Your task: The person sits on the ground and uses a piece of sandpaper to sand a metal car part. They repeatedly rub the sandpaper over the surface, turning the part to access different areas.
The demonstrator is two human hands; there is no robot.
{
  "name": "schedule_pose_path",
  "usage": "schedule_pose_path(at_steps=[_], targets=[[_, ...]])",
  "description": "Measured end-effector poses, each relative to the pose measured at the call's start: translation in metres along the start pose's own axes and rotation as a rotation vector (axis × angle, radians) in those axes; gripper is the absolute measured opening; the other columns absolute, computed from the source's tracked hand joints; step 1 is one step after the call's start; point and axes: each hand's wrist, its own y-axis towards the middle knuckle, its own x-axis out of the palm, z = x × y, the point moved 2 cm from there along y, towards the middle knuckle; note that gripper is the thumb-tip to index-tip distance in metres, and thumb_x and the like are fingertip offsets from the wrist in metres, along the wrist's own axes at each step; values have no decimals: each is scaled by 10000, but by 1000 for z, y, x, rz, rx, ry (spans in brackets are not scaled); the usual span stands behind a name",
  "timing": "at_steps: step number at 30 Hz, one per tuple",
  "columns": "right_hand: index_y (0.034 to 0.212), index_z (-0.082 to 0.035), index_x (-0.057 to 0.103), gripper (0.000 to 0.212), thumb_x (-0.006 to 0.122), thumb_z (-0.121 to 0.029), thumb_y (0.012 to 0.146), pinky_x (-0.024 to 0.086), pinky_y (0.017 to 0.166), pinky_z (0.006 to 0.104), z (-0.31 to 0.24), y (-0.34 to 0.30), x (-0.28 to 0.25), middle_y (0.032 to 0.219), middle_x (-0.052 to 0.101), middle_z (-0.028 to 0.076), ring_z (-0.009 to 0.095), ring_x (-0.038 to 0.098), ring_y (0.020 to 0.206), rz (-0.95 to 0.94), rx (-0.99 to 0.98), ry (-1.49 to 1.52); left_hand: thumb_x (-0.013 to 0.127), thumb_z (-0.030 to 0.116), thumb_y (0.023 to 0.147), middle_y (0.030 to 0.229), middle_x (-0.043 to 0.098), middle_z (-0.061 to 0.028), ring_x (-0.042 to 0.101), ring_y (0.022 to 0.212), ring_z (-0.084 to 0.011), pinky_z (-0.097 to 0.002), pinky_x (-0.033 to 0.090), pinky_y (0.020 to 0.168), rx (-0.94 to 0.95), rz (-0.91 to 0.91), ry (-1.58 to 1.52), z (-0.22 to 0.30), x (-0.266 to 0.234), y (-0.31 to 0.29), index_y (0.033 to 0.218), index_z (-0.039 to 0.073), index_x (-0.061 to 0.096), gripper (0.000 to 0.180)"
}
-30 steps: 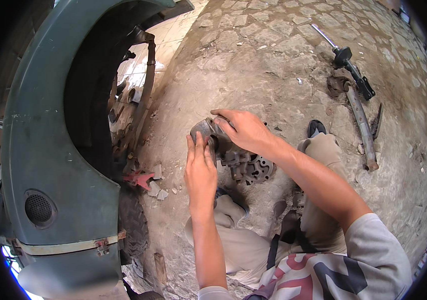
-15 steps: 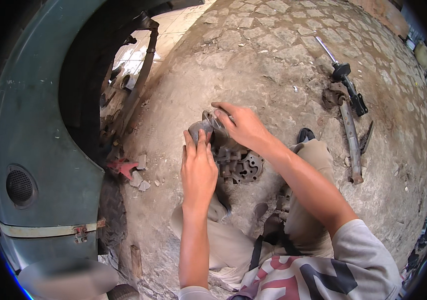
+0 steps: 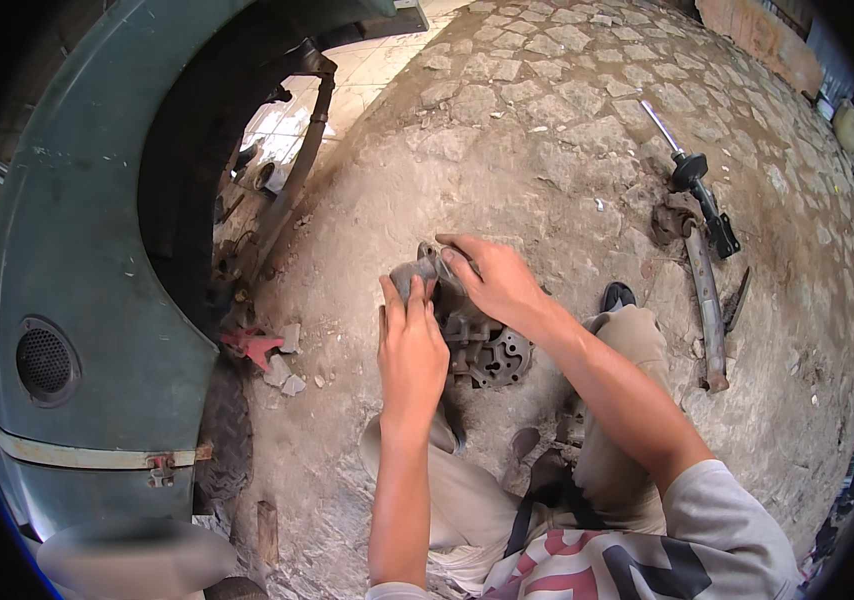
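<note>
A dirty grey metal housing (image 3: pixel 409 271) with a rounded body is between my hands over the ground in front of me. My left hand (image 3: pixel 413 345) lies along its near side, fingers wrapped on it. From the right, my right hand (image 3: pixel 495 283) grips its far end with thumb and forefinger; the palm side is hidden. Just below the hands is a greasy metal casting (image 3: pixel 467 328) with a round, holed plate (image 3: pixel 500 358) at its right. Whether the housing is joined to this casting, I cannot tell.
A green vehicle body (image 3: pixel 97 280) with an open wheel arch stands at left, a red metal piece (image 3: pixel 252 345) and broken stones (image 3: pixel 282 375) beside it. On the right lie a shock absorber (image 3: pixel 692 175) and a rusty metal bar (image 3: pixel 707 310). My shoe (image 3: pixel 617 296) rests nearby.
The whole view has shifted, so the scene sits slightly lower and to the right. Both hands stay on the housing, with little change in their grip.
</note>
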Motion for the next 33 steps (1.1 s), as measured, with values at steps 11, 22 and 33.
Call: schedule_pose_path(at_steps=[11, 22, 33], targets=[[1238, 16, 655, 368, 560, -264, 1020, 527, 875, 474, -2, 0, -1, 1075, 709, 255, 436, 672, 1017, 6, -19, -34, 505, 142, 1037, 1486, 408, -368, 533, 1270, -515, -522, 513, 1004, -5, -5, 15, -1, -4, -6, 1398, 1, 566, 392], [1231, 13, 659, 357, 562, -256, 1017, 529, 886, 473, 2, 1, 0, 1094, 706, 257, 439, 672, 1023, 25, -22, -1, 462, 144, 1056, 1517, 388, -339, 505, 1300, -513, -506, 468, 1063, -44, -29, 23, 1, -5, -12, 1419, 2, 548, 399], [1273, -17, 656, 360, 565, -248, 1013, 527, 917, 443, -4, 2, -7, 1164, 706, 223, 395, 677, 1088, -17, 74, -28, 452, 141, 1054, 1452, 463, -335, 475, 1340, -482, -547, 399, 1136, 16, 6, -15, -4, -6, -3, 1371, -16, 576, 376]])
